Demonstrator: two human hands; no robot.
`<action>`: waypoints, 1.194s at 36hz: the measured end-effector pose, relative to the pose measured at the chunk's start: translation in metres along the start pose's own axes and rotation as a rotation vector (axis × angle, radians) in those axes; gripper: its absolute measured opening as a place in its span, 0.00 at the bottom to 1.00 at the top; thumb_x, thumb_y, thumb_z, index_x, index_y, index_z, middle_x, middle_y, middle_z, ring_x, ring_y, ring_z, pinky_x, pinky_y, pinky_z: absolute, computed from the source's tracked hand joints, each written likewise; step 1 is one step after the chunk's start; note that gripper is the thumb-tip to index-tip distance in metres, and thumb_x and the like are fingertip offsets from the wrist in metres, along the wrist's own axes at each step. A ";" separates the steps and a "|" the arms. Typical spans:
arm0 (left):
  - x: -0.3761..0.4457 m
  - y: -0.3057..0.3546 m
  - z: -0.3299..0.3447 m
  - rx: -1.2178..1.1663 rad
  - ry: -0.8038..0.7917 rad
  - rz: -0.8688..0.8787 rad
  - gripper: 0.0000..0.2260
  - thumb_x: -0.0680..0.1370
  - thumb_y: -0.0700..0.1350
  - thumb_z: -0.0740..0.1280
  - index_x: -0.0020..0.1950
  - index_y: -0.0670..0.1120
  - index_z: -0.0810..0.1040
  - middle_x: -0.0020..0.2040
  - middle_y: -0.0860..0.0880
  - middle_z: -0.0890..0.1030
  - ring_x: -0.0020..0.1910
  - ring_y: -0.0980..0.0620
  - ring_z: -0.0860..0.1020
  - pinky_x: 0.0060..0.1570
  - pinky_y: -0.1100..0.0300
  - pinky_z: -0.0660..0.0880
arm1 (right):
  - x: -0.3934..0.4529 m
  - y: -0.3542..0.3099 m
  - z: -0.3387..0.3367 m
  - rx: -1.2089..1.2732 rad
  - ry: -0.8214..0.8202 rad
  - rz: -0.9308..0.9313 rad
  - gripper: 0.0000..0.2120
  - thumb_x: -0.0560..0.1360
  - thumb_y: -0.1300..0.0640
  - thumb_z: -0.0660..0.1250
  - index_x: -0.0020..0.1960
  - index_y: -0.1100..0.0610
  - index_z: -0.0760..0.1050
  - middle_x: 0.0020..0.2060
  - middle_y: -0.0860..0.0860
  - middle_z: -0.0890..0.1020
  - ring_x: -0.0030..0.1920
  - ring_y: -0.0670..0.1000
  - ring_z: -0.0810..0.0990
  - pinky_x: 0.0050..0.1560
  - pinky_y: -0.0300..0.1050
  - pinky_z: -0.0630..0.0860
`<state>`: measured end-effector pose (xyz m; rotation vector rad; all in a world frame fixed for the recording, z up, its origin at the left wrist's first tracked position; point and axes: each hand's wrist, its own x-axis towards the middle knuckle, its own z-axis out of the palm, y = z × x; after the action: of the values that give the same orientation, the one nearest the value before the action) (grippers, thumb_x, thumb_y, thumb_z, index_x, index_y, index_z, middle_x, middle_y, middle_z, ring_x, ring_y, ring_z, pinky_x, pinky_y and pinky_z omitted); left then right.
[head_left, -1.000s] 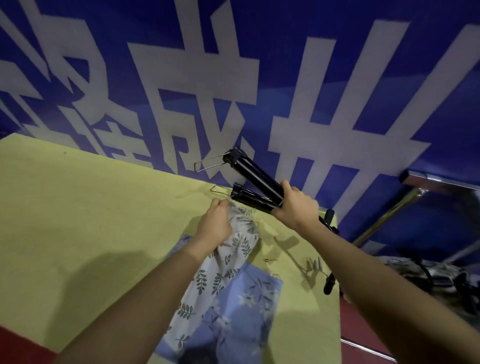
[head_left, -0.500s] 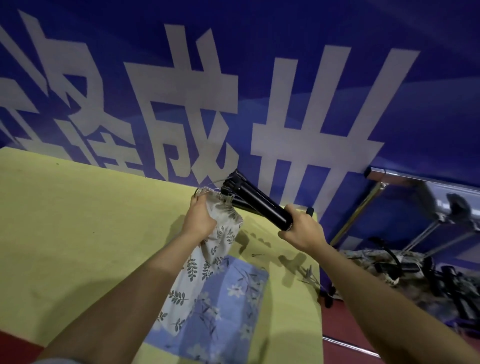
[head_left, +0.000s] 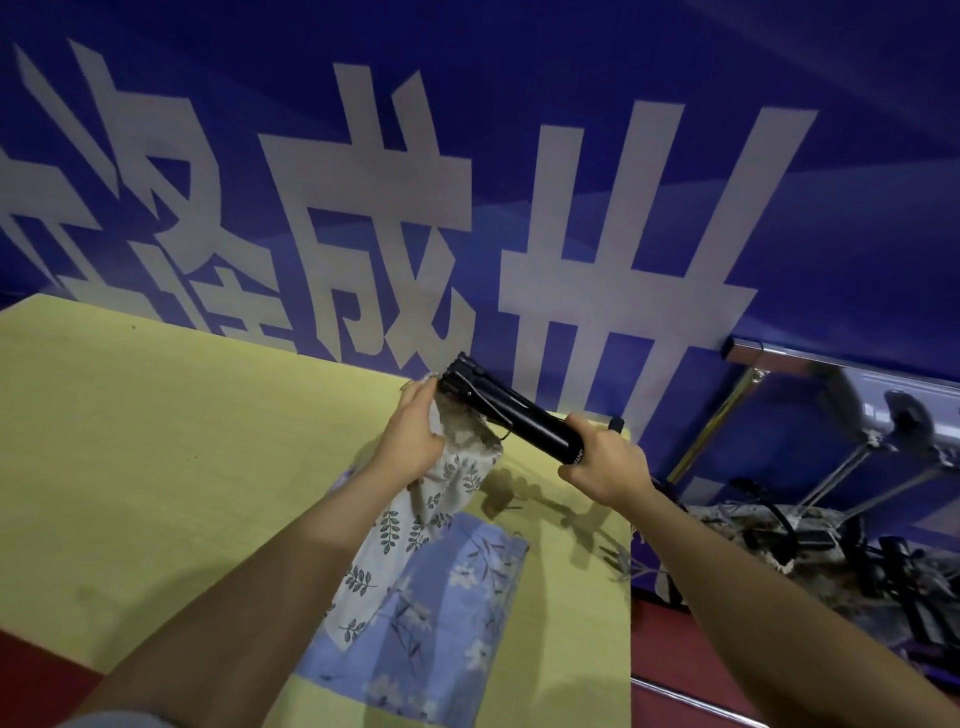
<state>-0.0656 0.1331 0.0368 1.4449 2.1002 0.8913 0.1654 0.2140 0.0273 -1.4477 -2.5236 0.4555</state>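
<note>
Left hand (head_left: 415, 441) curls round the gathered mouth of a soft white cloth bag printed with dark leaf sprigs (head_left: 460, 480), raised over the yellow matte table (head_left: 156, 441) near its far right corner, tail lying on a pale-blue floral cloth (head_left: 447, 597). Right hand (head_left: 605, 465) grips the near end of a smooth black bundle of folded tubes (head_left: 511, 415), tilted, far end at the bag mouth. Tip inside or not: hidden by cloth and fingers; tube lettering unreadable.

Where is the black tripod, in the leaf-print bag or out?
Out, mostly: only the tripod tip reaches the bag mouth, held by the left hand.
</note>
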 end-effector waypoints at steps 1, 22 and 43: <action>0.002 0.002 0.001 -0.009 -0.024 -0.027 0.35 0.74 0.30 0.63 0.77 0.44 0.54 0.77 0.46 0.55 0.75 0.47 0.59 0.68 0.59 0.62 | -0.002 0.002 0.000 -0.009 0.000 -0.009 0.21 0.71 0.54 0.67 0.62 0.50 0.67 0.46 0.51 0.80 0.45 0.54 0.78 0.38 0.43 0.70; 0.012 0.015 -0.003 0.516 -0.417 -0.018 0.42 0.73 0.31 0.64 0.78 0.47 0.42 0.79 0.51 0.43 0.75 0.46 0.60 0.62 0.59 0.71 | 0.013 0.003 0.000 -0.380 -0.076 -0.238 0.25 0.72 0.57 0.62 0.68 0.48 0.63 0.54 0.52 0.80 0.49 0.57 0.80 0.40 0.46 0.72; 0.015 0.030 0.038 0.407 0.042 0.092 0.16 0.72 0.51 0.68 0.57 0.47 0.75 0.55 0.48 0.78 0.57 0.45 0.73 0.51 0.53 0.63 | 0.043 -0.025 -0.016 -0.614 0.598 -0.786 0.19 0.70 0.60 0.62 0.61 0.55 0.74 0.58 0.53 0.79 0.56 0.56 0.73 0.56 0.49 0.63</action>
<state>-0.0259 0.1641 0.0324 1.7445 2.3601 0.5467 0.1289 0.2416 0.0516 -0.4496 -2.4958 -0.8040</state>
